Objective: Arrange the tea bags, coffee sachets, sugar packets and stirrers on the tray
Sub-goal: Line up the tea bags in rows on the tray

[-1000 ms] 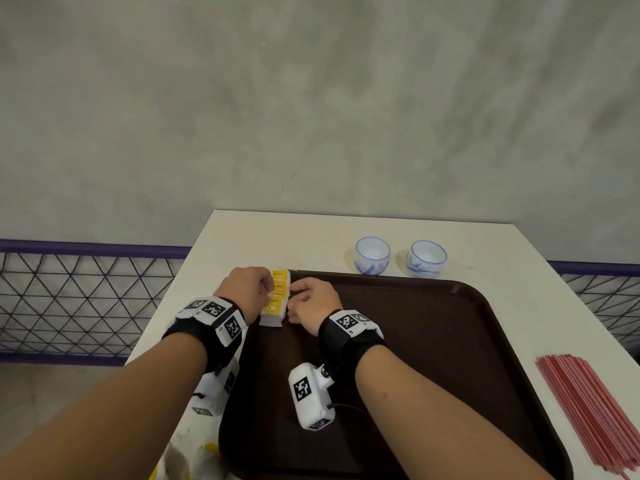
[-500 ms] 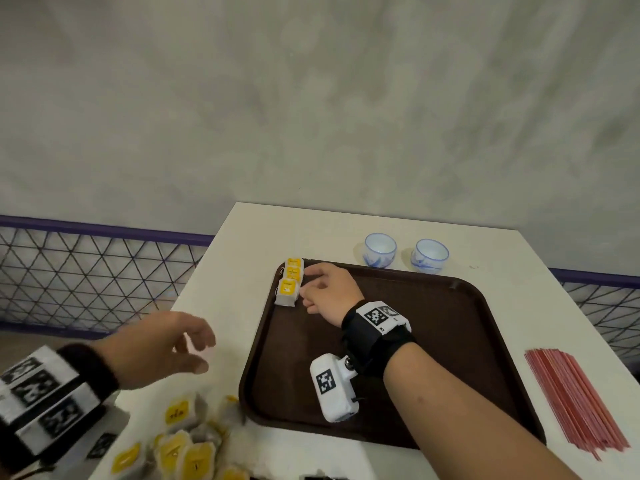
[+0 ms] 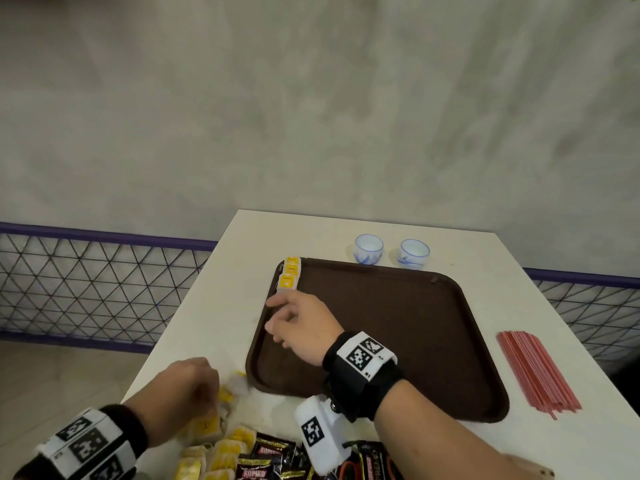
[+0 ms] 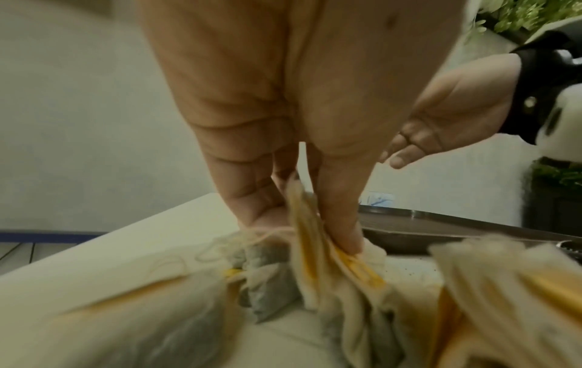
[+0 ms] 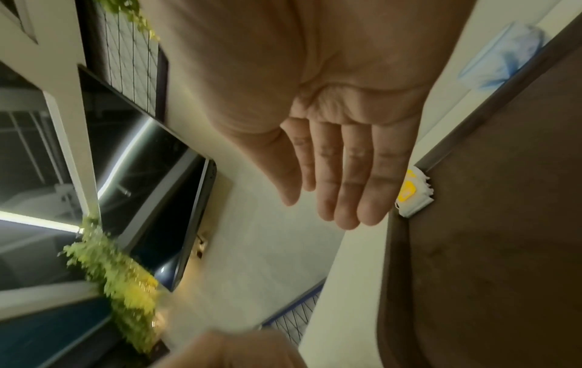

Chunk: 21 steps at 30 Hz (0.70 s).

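Observation:
A brown tray lies on the white table. A short row of yellow-tagged tea bags stands in its far left corner, also visible as tea bags beside the tray wall. My right hand hovers over the tray's left side just short of that row, fingers straight and holding nothing. My left hand is down in a loose pile of tea bags at the near left, off the tray. In the left wrist view its thumb and fingers pinch a tea bag.
Dark Kopiko coffee sachets lie at the near edge beside the pile. A bundle of red stirrers lies right of the tray. Two small blue-and-white cups stand behind it. A wire fence runs past the table's left edge.
My left hand left the row on the tray, swung down to the near-left pile and pinched a tea bag. My right hand drew back from the row and opened.

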Tool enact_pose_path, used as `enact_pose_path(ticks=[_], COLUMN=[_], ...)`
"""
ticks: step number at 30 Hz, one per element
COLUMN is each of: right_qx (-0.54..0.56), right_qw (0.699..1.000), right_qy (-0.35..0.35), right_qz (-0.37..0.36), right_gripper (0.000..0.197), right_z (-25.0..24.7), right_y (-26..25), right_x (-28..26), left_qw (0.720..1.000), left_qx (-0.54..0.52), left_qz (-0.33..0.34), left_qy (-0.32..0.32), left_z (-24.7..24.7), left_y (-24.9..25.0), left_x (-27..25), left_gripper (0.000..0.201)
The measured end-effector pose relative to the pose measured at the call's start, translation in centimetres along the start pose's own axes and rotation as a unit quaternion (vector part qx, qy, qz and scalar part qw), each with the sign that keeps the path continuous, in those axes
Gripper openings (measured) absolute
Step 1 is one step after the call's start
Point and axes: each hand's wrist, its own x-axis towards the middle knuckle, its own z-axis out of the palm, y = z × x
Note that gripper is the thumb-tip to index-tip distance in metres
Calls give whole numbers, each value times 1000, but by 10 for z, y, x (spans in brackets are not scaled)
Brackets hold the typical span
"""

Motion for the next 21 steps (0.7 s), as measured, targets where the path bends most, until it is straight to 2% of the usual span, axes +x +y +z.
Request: enact_pose_path(ticks=[4,8,12,17,21], right_qx=[-88,-92,-91,-91,-59], right_qw=[994,988,988,990,990], right_qy=[-68,-119,-119,-107,-129], right_qz=[2,21,28,10,2], right_gripper=[26,27,26,28,43], right_z=[24,44,45,36,32], right_y=[13,20,19,15,13], right_x=[-23,-36,-40,-46,-51], left_qw=[1000,1000,999,999,996], left_qx=[-3,2,28,-18,-71], left_qz=[13,22,21,13,28], left_qy=[9,-10,5,27,44], left_z=[-1,0,-8,-30,-43], left_y=[4,4,13,40,57], left_x=[-6,-9,-5,-9,-2], left_gripper=[31,35,41,16,14])
